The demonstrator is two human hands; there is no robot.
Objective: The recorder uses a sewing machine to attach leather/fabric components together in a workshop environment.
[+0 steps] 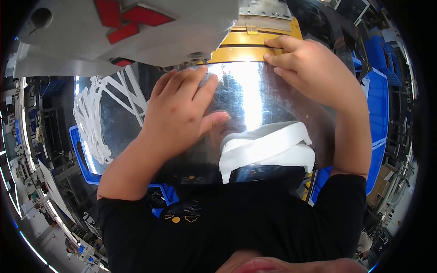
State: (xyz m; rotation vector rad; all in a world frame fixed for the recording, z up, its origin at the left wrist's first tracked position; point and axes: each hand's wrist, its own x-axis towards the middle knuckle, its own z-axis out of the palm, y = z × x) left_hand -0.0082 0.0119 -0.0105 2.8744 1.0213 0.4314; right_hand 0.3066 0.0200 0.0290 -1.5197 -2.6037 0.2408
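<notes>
Yellow plate [241,53] beneath right fingers [287,43]

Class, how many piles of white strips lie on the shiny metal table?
2: a thick white bundle at the near edge, and loose narrow white strips at left. The large grey machine may hide more.

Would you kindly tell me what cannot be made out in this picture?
In the head view:
Left end of the yellow plate: behind the grey machine head.
The metal tabletop beneath the left hand: covered by that hand.
Lower layers of the stacked white pieces: overlapped by the top one.
Inside of the left blue bin: mostly covered by the tabletop.
</notes>
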